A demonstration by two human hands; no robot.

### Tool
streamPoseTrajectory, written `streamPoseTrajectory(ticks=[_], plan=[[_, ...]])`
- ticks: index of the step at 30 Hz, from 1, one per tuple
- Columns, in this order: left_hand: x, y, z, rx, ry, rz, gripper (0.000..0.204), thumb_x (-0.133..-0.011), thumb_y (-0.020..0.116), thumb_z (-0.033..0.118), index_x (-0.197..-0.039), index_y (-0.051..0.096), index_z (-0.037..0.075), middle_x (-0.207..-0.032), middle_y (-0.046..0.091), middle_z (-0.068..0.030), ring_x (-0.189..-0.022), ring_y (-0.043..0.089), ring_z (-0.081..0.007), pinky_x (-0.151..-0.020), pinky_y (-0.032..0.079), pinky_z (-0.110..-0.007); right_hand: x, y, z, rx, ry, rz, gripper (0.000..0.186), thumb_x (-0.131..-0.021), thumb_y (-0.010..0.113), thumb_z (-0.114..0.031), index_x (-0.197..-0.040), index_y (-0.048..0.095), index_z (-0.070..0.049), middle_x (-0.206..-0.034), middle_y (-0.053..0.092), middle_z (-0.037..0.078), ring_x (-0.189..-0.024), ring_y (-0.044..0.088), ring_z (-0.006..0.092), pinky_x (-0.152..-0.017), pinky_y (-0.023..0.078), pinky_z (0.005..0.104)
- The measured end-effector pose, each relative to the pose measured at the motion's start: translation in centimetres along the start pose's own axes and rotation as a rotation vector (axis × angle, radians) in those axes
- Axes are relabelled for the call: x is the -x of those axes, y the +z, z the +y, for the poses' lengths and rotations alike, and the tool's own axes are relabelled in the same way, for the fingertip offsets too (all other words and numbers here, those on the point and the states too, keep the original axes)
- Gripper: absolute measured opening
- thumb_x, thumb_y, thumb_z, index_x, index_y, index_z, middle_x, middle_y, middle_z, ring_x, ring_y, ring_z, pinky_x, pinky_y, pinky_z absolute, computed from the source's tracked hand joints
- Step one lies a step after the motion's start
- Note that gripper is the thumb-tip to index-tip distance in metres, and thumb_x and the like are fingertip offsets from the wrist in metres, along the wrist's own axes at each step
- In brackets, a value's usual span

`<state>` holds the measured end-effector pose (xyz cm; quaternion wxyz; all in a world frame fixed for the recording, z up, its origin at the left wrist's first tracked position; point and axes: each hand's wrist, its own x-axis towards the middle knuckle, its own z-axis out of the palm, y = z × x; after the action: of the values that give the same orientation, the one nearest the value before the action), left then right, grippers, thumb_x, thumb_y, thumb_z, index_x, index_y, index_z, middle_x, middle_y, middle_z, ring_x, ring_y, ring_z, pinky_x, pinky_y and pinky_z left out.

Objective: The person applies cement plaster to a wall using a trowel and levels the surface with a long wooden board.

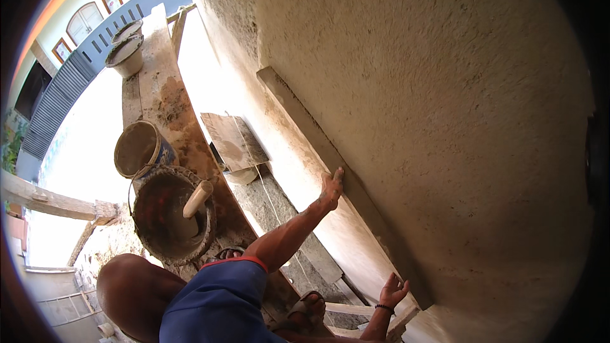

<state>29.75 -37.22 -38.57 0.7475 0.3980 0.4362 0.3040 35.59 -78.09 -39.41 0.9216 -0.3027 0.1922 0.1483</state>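
Note:
A long, mortar-grey straightedge board (324, 143) lies slantwise against the plastered wall (432, 108). My left hand (332, 189) is closed on the board's near edge around its middle, with fingers on its face. Close to the board's lower end, my right hand (394, 292), with a dark bead bracelet at the wrist, holds the same edge. Its fingers are partly curled and the thumb stands apart.
I am on a wooden scaffold plank (168, 98). On it stand a mortar-caked bucket (143, 228) with a pale handle (198, 199) sticking out, another bucket (170, 155), and more containers (130, 63) farther off. Below, a board (234, 141) partly covers a pail. A timber pole (51, 197) crosses at left.

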Motion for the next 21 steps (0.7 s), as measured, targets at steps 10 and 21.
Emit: streamPoseTrajectory(ticks=[10, 21], plan=[[-2.2, 0.3, 7.0, 0.091, 0.095, 0.033, 0.058, -0.088, 0.059, 0.045, -0.101, 0.040, -0.009, -0.096, 0.048, -0.0188, -0.084, 0.045, -0.0196, -0.074, 0.045, -0.034, 0.8, 4.3, 2.9, 0.001, 0.063, -0.052, 0.033, -0.084, 0.060, -0.016, -0.114, 0.055, -0.004, -0.118, 0.058, 0.013, -0.111, 0.054, 0.0276, -0.096, 0.046, 0.0439], [-9.0, -4.6, 21.7, -0.045, 0.141, 0.024, 0.063, -0.087, 0.059, 0.044, -0.111, 0.039, -0.011, -0.101, 0.052, -0.0223, -0.090, 0.053, -0.0253, -0.075, 0.047, -0.040, 5.0, 18.2, 8.2, 0.034, 0.248, -0.171, 0.035, -0.089, 0.058, -0.019, -0.121, 0.050, -0.004, -0.121, 0.056, 0.012, -0.111, 0.054, 0.0269, -0.098, 0.046, 0.0430]])
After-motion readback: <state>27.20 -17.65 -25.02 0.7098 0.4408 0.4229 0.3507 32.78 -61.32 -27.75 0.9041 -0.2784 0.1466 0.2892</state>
